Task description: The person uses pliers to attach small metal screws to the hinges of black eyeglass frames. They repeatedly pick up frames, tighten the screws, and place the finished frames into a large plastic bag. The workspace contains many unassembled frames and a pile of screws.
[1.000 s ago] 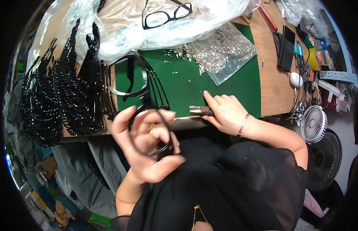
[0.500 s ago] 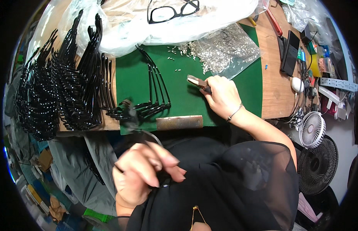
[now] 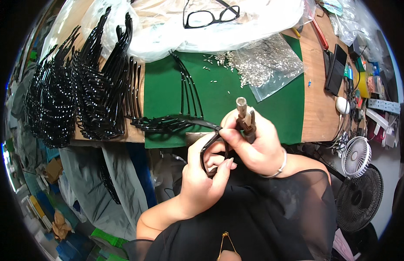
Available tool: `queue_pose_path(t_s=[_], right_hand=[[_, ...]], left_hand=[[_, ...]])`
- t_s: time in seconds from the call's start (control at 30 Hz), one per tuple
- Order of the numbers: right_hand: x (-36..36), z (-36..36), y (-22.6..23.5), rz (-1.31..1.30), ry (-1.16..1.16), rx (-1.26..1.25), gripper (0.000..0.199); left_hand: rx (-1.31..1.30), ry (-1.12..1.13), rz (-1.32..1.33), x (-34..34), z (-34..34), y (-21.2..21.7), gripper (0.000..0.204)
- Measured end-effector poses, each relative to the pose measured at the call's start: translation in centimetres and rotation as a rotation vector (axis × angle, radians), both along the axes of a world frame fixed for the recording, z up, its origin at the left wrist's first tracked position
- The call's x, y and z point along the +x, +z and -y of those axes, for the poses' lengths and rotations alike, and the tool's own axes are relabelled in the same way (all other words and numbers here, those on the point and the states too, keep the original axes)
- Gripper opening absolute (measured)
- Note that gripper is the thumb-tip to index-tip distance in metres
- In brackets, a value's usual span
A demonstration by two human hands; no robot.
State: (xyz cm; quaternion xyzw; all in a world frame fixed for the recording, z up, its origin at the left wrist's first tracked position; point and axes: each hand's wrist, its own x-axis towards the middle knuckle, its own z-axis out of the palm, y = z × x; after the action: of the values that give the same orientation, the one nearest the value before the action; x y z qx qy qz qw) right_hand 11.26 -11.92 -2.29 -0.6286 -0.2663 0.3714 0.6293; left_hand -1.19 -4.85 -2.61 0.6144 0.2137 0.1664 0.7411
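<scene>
My left hand (image 3: pixel 197 185) is closed on the rim of a black eyeglass frame (image 3: pixel 203 155) near the table's front edge, at my chest. My right hand (image 3: pixel 265 150) grips a pair of pliers (image 3: pixel 242 108) whose jaws point up and away from me. Its thumb and finger also pinch the frame at the hinge corner, beside the left fingers. One dark temple reaches left from that corner, over several black frames (image 3: pixel 167 125) lying on the green mat (image 3: pixel 228 98). Part of the held frame is hidden by my fingers.
Stacks of black frames (image 3: pixel 86 87) fill the table's left. A clear bag of small metal pieces (image 3: pixel 273 65), some loose, lies at the mat's back. Another pair of glasses (image 3: pixel 210 17) rests on white plastic. A phone (image 3: pixel 336 69), cables and two fans (image 3: pixel 356 156) stand right.
My left hand has risen from my lap toward the table with the eyeglass frame. My right hand came nearer, turned the pliers upward and took hold of the frame's corner. The view shifted slightly.
</scene>
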Motion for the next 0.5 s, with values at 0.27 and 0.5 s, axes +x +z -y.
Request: queue_pose_path(t_s=[0.27,0.5], right_hand=[[0.7,-0.4,0.9,-0.53,0.001,-0.046,0.017],[0.5,-0.1,1.6,-0.44,0.081,0.048,0.017]], left_hand=[[0.075,-0.081,-0.033,0.0,-0.4,-0.2,0.052],[-0.239,-0.121,-0.044,-1.1,-2.1,2.6,0.049]])
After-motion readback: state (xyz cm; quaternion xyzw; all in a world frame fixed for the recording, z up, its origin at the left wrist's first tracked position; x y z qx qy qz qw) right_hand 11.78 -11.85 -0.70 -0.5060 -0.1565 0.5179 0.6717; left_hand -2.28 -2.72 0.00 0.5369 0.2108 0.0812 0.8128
